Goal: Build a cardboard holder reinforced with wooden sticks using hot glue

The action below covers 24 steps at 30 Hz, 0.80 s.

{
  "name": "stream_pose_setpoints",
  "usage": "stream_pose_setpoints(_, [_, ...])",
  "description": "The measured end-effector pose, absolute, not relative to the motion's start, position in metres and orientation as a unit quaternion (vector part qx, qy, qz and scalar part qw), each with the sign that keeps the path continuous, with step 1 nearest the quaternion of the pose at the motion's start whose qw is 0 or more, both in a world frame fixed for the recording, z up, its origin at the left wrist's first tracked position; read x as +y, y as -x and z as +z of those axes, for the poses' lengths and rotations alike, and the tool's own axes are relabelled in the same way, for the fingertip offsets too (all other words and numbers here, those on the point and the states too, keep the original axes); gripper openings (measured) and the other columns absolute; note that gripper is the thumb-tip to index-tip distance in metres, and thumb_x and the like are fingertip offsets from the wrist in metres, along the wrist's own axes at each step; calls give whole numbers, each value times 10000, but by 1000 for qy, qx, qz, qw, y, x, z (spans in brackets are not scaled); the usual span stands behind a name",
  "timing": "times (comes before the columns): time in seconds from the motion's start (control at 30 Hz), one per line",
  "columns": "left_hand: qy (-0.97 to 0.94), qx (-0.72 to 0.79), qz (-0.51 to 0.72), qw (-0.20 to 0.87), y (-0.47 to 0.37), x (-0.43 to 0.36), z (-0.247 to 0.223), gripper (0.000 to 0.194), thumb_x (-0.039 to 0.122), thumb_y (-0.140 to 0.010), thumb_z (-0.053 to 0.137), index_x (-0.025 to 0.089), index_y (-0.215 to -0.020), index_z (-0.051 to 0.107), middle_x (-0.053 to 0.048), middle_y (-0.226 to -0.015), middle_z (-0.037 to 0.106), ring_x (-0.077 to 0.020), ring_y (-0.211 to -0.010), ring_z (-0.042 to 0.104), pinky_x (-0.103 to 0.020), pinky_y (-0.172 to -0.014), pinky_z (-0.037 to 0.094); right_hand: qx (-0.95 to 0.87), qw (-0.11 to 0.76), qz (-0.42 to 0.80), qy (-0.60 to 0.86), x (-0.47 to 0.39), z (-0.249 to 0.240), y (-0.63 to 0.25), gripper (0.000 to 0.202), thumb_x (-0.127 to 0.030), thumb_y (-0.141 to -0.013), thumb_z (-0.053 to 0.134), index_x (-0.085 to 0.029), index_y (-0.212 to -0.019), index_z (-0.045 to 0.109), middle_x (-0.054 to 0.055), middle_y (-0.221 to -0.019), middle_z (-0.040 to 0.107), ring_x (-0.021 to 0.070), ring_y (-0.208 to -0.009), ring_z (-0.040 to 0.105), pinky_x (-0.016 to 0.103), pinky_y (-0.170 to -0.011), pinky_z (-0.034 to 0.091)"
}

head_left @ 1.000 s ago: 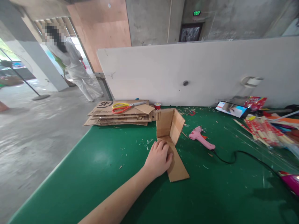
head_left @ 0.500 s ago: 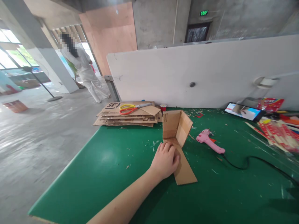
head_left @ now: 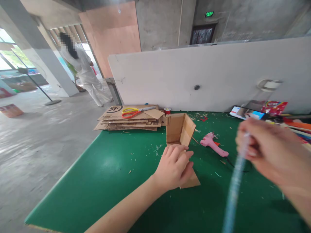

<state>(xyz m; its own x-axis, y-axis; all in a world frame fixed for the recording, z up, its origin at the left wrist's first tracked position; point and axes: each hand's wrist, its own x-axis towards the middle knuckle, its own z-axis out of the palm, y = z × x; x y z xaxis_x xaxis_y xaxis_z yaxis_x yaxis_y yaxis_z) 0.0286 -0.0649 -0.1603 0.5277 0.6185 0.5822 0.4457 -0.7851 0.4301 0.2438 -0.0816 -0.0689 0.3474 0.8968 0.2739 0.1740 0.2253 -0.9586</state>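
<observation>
A folded piece of brown cardboard (head_left: 175, 127) stands on the green table, two panels upright at a corner and a third lying flat toward me. My left hand (head_left: 173, 166) rests over the flat panel with its fingers somewhat apart, hiding much of it. On the right, my right hand (head_left: 259, 147) is closed around one end of a long, translucent bluish ruler-like strip (head_left: 234, 191). Motion blurs the strip, which points down toward the near edge of the view. A pink glue gun (head_left: 215, 144) lies on the table between the cardboard and my right hand.
Stacked flat cardboard (head_left: 131, 123) carries yellow-and-orange-handled scissors (head_left: 133, 112) at the back left. A red spool (head_left: 167, 110) stands beside it. At the back right a phone (head_left: 246, 113) leans near a red packet (head_left: 274, 107). A person in white (head_left: 84, 64) stands beyond the table.
My right hand has come into view from the right, holding the ruler-like strip. My left hand stays on the cardboard, its fingers shifted and more spread. The view has turned slightly right.
</observation>
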Motion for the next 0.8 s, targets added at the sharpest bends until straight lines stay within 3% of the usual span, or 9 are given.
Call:
stream_pose_setpoints(0.1, [-760,314,378,424,-34,-74,-141,345,389,-941,368,161,-1160,505,-119,-1097,596,-202,-988,607,-387,-871,500,-397,607,447,523,-71,-93,-216,389,-508,-681,727,-191,-648,503,-54,-526,469,73,-439,466,187,-371,384])
stream_pose_setpoints(0.2, [-635,327,301,631,-34,-74,-131,397,444,-909,442,160,-1185,426,-47,-848,608,-107,-582,610,-240,-521,515,-414,549,509,517,-66,-115,-198,412,-559,-660,714,-189,-688,535,-17,-598,567,114,-549,579,216,-459,489])
stream_pose_setpoints(0.3, [-633,374,247,632,-24,-69,-129,395,415,-918,427,193,-1242,375,58,-587,514,-61,-377,469,-149,-357,380,-550,451,470,523,-66,-124,-207,435,-610,-809,520,-187,-861,602,55,-766,659,176,-708,649,294,-581,544])
stream_pose_setpoints(0.37, [-644,384,206,629,-15,-67,-129,357,379,-934,375,214,-1251,369,66,-566,507,-67,-366,471,-153,-351,383,-646,382,290,594,-63,-129,-225,445,-567,-886,403,-192,-1005,610,97,-894,678,231,-835,652,349,-639,535])
stream_pose_setpoints(0.47, [-645,419,147,621,-7,-66,-131,265,309,-891,413,209,-1134,450,35,-682,536,-79,-437,517,-175,-370,408,-687,157,-41,708,-51,-146,-257,377,-458,-906,403,-163,-991,623,150,-945,662,346,-924,610,442,-649,487])
stream_pose_setpoints(0.57, [-682,458,130,555,-10,-67,-134,224,314,-879,391,179,-997,526,35,-649,488,-74,-451,458,-181,-397,363,-678,0,-116,726,-39,-173,-278,325,-387,-885,474,-112,-973,622,185,-944,628,345,-865,613,402,-597,462])
stream_pose_setpoints(0.7, [-738,456,190,459,-21,-65,-138,325,364,-899,341,160,-877,593,22,-619,478,-96,-521,418,-218,-476,306,-675,-5,-157,721,-31,-196,-286,277,-252,-915,381,-100,-951,610,177,-944,572,262,-760,607,338,-577,425])
stream_pose_setpoints(0.8, [-738,449,202,463,-27,-63,-142,358,372,-906,319,154,-887,602,29,-589,439,-105,-527,415,-228,-496,294,-675,46,-125,725,-31,-195,-289,279,-256,-923,364,-109,-921,601,126,-841,557,212,-651,572,323,-584,404])
